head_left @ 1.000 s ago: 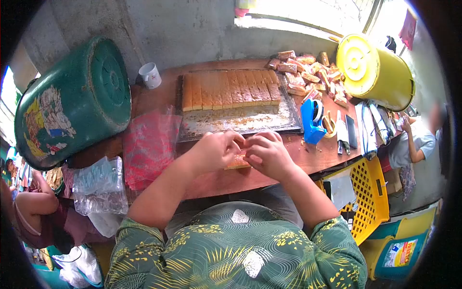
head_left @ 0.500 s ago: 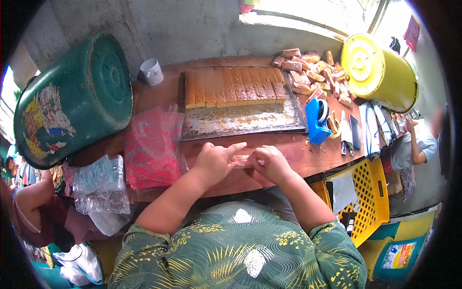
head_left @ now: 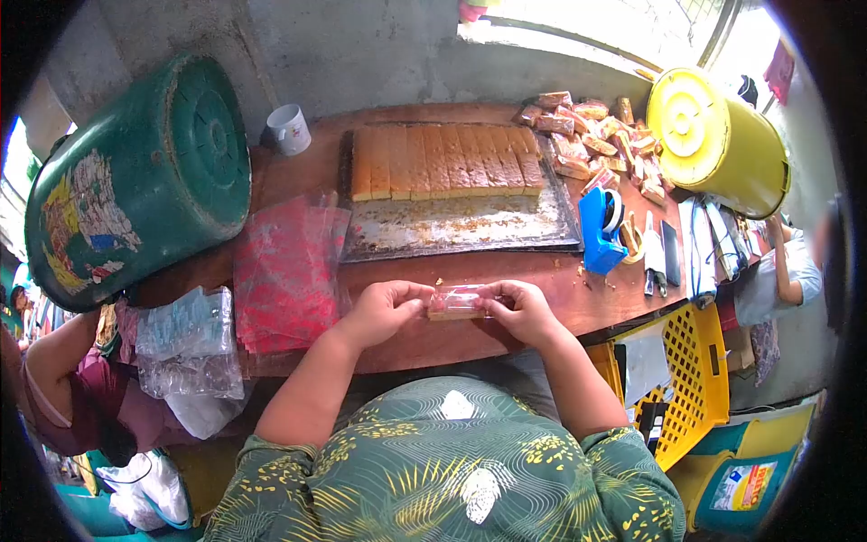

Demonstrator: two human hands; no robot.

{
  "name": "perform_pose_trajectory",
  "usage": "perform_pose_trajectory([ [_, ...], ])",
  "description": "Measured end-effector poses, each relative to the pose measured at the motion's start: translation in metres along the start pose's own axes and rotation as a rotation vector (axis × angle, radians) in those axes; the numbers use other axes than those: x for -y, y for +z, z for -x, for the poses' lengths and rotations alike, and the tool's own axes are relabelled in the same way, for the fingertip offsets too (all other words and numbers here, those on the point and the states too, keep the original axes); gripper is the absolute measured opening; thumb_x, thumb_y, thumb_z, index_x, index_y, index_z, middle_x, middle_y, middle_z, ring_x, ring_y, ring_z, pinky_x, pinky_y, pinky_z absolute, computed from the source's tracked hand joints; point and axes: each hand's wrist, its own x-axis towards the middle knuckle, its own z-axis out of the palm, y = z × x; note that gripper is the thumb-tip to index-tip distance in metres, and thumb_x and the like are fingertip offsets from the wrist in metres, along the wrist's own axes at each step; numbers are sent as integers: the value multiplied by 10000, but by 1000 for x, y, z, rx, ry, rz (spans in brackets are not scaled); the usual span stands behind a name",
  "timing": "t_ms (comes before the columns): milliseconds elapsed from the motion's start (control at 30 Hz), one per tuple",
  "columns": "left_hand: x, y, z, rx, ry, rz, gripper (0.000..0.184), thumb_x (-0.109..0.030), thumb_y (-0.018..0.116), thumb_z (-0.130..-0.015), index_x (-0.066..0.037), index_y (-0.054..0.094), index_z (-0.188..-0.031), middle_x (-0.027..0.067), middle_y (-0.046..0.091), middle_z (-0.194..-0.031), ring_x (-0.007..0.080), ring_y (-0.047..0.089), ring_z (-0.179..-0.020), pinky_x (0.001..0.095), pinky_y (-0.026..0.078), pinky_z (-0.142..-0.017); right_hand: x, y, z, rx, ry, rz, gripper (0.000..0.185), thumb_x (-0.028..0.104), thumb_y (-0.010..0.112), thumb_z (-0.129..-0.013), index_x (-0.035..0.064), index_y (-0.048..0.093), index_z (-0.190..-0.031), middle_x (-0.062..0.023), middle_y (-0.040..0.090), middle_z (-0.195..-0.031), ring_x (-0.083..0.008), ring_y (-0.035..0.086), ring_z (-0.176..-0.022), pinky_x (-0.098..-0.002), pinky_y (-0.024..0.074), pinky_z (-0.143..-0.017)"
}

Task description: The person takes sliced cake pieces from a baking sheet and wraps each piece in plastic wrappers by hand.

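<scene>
A slice of cake in clear, red-printed plastic wrap (head_left: 456,303) lies between my hands at the near side of the table. My left hand (head_left: 386,312) pinches the wrap at its left end. At the right end, the thumb and fingers of my right hand (head_left: 517,310) are closed on the same wrapped slice. Beyond them, a row of cut sponge cake (head_left: 442,163) sits on a dark-rimmed baking tray (head_left: 452,242) strewn with crumbs. Left of my left hand is a stack of red-printed plastic sheets (head_left: 289,280).
Wrapped slices (head_left: 596,135) are piled at the back right beside a yellow bucket (head_left: 713,135). A blue tape dispenser (head_left: 601,230) stands near a knife (head_left: 653,257). At left are a green bucket (head_left: 135,181), a mug (head_left: 289,131) and clear bags (head_left: 188,339). People sit at both sides.
My hands have moved slightly apart to the two ends of the slice, and more of its wrap shows. The left fingers, stretched out before, now pinch its end.
</scene>
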Motion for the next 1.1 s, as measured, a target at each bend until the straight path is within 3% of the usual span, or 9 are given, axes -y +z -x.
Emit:
perform_pose_trajectory([
  [133, 3, 3, 1, -291, 316, -580, 135, -226, 799, -889, -123, 812, -975, 45, 743, -930, 253, 681, -988, 392, 534, -914, 6, -1, 4, -101, -111, 261, 81, 74, 798, -898, 33, 772, -963, -37, 707, -862, -125, 638, -802, -314, 542, -681],
  [300, -1, -2, 20, -296, 270, -966, 160, -344, 827, -830, -189, 801, -854, 49, 670, -1087, 277, 567, -1158, 473, 432, -990, -6, -21, 9, -135, -496, 733, 162, 166, 872, -801, 58, 772, -867, -97, 647, -889, -309, 617, -893, -411, 524, -773],
  [400, 6, 0, 19, -279, 189, -1030, 180, -359, 818, -835, -183, 779, -834, 51, 616, -1236, 269, 517, -1233, 499, 408, -990, -8, -23, 6, -134, -383, 878, 212, 289, 848, -792, 107, 738, -784, -90, 667, -944, -358, 626, -956, -489, 537, -821],
  [533, 8, 7, 7, -444, 338, -983, 157, -333, 803, -841, -182, 761, -834, 37, 644, -1212, 267, 530, -1225, 500, 395, -966, -4, -15, -2, -293, -387, 860, 178, 230, 872, -744, 133, 777, -860, -75, 657, -971, -326, 612, -1001, -468, 501, -859],
  [633, 3, 6, 9, -179, 263, -1054, 183, -289, 817, -806, -184, 779, -952, 32, 690, -1113, 280, 574, -1180, 489, 408, -987, -12, -18, 1, -84, -482, 953, 245, 255, 816, -774, 220, 785, -1015, -70, 660, -1097, -317, 602, -1074, -461, 496, -919],
  [667, 6, 9, 14, -230, 423, -1146, 194, -239, 794, -801, -178, 780, -985, 1, 723, -1046, 261, 593, -1146, 494, 404, -969, -14, -13, 10, -106, -480, 1005, 313, 233, 793, -782, 254, 776, -1094, -39, 662, -1110, -285, 588, -1112, -467, 460, -975],
  [800, -1, 29, 39, -256, 519, -1214, 160, -185, 726, -850, -183, 802, -990, -7, 729, -1012, 252, 597, -1121, 507, 401, -936, -7, 6, 42, -151, -480, 1054, 248, 243, 724, -841, 291, 793, -1075, 0, 673, -1074, -282, 571, -1143, -488, 422, -1013],
  [933, -17, 12, 10, -12, 162, -1257, 105, -228, 747, -854, -191, 803, -934, -32, 694, -1097, 254, 570, -1143, 487, 404, -899, 11, -7, 23, -126, -435, 1142, 179, 174, 723, -821, 238, 800, -969, 11, 687, -990, -270, 598, -1051, -456, 444, -951],
  [1100, 7, 22, 12, -246, 505, -1383, 204, -278, 774, -844, -149, 784, -1001, -6, 658, -1043, 253, 549, -1091, 480, 395, -912, -3, 7, 27, -184, -511, 1246, 191, 269, 735, -821, 200, 759, -998, -11, 660, -999, -278, 606, -1007, -455, 455, -901],
])
